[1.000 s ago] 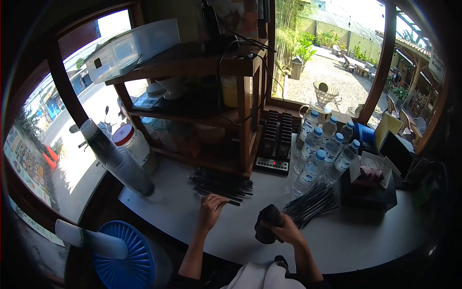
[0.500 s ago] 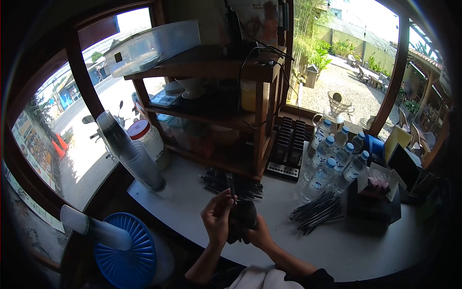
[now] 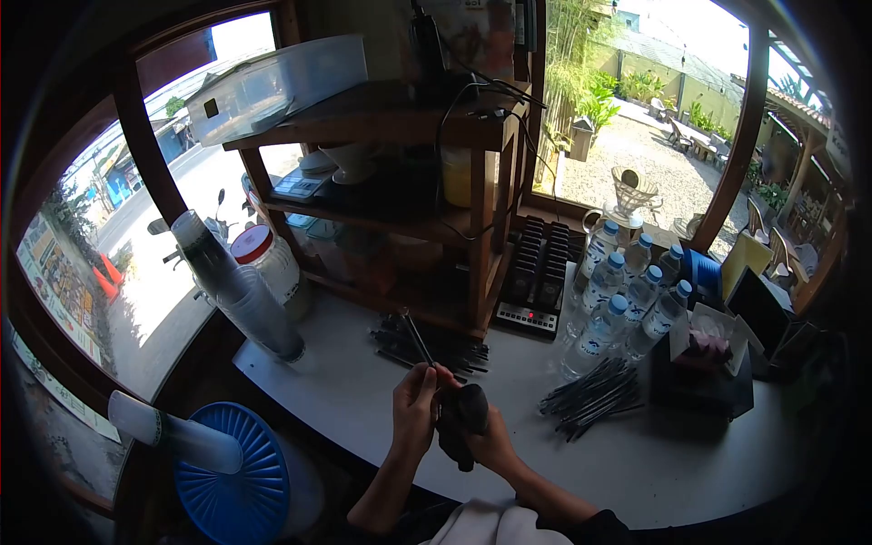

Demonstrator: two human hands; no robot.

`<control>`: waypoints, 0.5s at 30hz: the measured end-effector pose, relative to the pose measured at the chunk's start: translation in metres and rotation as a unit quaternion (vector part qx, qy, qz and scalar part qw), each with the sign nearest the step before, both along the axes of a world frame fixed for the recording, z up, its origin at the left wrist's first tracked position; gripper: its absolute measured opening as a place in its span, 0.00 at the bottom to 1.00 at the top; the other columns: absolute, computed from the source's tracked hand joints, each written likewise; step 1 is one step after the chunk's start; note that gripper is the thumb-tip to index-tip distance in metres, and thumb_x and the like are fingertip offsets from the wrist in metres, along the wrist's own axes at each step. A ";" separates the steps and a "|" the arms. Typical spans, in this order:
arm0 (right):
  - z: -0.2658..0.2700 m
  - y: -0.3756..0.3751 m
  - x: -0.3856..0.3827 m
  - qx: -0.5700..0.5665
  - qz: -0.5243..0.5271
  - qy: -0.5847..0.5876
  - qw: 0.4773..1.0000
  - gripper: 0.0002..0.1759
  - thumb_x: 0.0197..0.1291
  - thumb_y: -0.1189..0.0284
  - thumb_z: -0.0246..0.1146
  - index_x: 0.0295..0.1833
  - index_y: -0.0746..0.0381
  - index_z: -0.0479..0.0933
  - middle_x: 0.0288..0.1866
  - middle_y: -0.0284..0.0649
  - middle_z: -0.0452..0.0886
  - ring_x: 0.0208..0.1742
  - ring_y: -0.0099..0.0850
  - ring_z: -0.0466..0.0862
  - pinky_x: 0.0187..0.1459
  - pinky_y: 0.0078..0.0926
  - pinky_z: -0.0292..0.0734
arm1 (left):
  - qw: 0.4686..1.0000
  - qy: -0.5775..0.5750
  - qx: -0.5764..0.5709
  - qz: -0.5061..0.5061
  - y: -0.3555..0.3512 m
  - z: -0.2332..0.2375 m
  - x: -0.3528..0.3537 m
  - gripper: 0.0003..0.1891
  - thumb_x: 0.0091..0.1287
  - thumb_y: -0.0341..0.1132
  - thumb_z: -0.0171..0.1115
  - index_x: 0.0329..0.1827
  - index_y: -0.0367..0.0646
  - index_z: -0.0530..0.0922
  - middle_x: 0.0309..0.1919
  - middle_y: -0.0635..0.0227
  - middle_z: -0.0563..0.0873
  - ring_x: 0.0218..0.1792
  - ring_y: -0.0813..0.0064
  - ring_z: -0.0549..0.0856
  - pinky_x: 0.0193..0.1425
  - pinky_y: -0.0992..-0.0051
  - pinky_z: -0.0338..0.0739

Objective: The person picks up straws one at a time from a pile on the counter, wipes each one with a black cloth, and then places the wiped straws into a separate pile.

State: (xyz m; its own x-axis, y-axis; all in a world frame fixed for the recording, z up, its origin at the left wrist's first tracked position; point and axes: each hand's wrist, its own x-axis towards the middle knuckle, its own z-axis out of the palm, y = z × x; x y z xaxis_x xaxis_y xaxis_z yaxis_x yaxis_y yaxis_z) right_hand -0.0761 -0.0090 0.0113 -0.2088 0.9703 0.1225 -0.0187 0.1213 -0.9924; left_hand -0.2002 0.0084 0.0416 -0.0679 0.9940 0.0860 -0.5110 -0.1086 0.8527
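Note:
My left hand (image 3: 414, 407) pinches a thin dark straw (image 3: 419, 340) between thumb and fingers, its upper end leaning up and to the left. Wrapped in my right hand (image 3: 493, 442) is a dark, soft-looking bundle (image 3: 461, 422), bulging above the fingers; what it is exactly I cannot tell. Both hands are close together over the white counter (image 3: 363, 400), with the bundle right beside the straw's lower end. Just beyond them lies a pile of black straws (image 3: 392, 347) at the foot of the shelf. A second straw pile (image 3: 592, 400) rests to the right.
Water bottles (image 3: 603, 334) stand at the right, near a dark box with tissues (image 3: 708, 350). A wooden shelf (image 3: 381, 218) rises behind. Stacked plastic cups (image 3: 245, 300) lean at the left beside a red-lidded jar (image 3: 272, 268). Below sits a blue-lidded container (image 3: 259, 459).
The straw in my left hand has gone from nearly upright to leaning left, with more of it showing above the fingers. The dark bundle has turned slightly in my right hand.

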 end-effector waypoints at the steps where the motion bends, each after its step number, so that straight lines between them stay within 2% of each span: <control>1: 0.006 0.001 0.003 -0.036 0.013 -0.004 0.999 0.18 0.56 0.75 0.66 0.53 0.66 0.75 0.36 0.38 0.83 0.38 0.24 0.82 0.41 0.25 0.78 | 1.000 -0.009 -0.002 0.009 -0.001 -0.001 0.002 0.11 0.76 0.35 0.48 0.42 0.39 0.76 0.35 0.67 0.81 0.38 0.77 0.82 0.48 0.76 0.78; 4: -0.003 0.007 0.009 -0.025 0.022 -0.028 0.999 0.17 0.57 0.74 0.67 0.51 0.66 0.76 0.36 0.38 0.83 0.38 0.24 0.82 0.41 0.26 0.77 | 0.999 -0.030 -0.011 0.036 0.000 -0.006 0.014 0.12 0.77 0.38 0.47 0.40 0.40 0.75 0.33 0.70 0.79 0.37 0.81 0.80 0.45 0.79 0.77; 7: 0.011 0.009 0.016 -0.025 0.045 -0.053 0.997 0.16 0.58 0.70 0.68 0.48 0.66 0.77 0.35 0.37 0.83 0.38 0.23 0.81 0.42 0.26 0.77 | 0.993 -0.089 -0.034 0.075 0.002 -0.015 0.021 0.10 0.76 0.38 0.48 0.40 0.42 0.74 0.33 0.71 0.78 0.35 0.80 0.78 0.45 0.78 0.75; 10: 0.028 0.008 0.031 -0.077 0.093 -0.145 0.982 0.16 0.58 0.66 0.68 0.47 0.65 0.78 0.34 0.37 0.83 0.37 0.21 0.79 0.42 0.24 0.76 | 0.968 -0.230 -0.028 0.101 0.010 -0.027 0.020 0.09 0.76 0.38 0.50 0.40 0.43 0.74 0.32 0.72 0.77 0.32 0.80 0.76 0.42 0.76 0.73; 13: 0.029 0.006 0.051 -0.043 0.138 -0.166 0.975 0.17 0.58 0.63 0.69 0.46 0.64 0.78 0.33 0.36 0.83 0.37 0.21 0.78 0.42 0.24 0.76 | 0.955 -0.259 0.000 0.148 0.019 -0.025 -0.006 0.08 0.75 0.38 0.52 0.40 0.43 0.73 0.32 0.72 0.76 0.31 0.80 0.74 0.40 0.75 0.70; 14: 0.029 0.005 0.060 -0.044 0.101 -0.163 0.980 0.15 0.60 0.62 0.67 0.44 0.63 0.78 0.32 0.35 0.82 0.35 0.21 0.78 0.40 0.24 0.75 | 0.958 -0.207 -0.019 0.198 0.020 -0.017 -0.011 0.10 0.75 0.40 0.52 0.43 0.42 0.74 0.31 0.72 0.75 0.28 0.82 0.73 0.33 0.78 0.68; 15: 0.019 0.009 0.067 -0.004 0.039 -0.130 0.991 0.13 0.63 0.65 0.64 0.46 0.63 0.78 0.26 0.32 0.79 0.33 0.21 0.78 0.38 0.25 0.75 | 0.975 -0.157 -0.020 0.158 0.017 -0.014 -0.018 0.11 0.75 0.40 0.51 0.43 0.42 0.74 0.30 0.73 0.75 0.26 0.83 0.72 0.30 0.79 0.67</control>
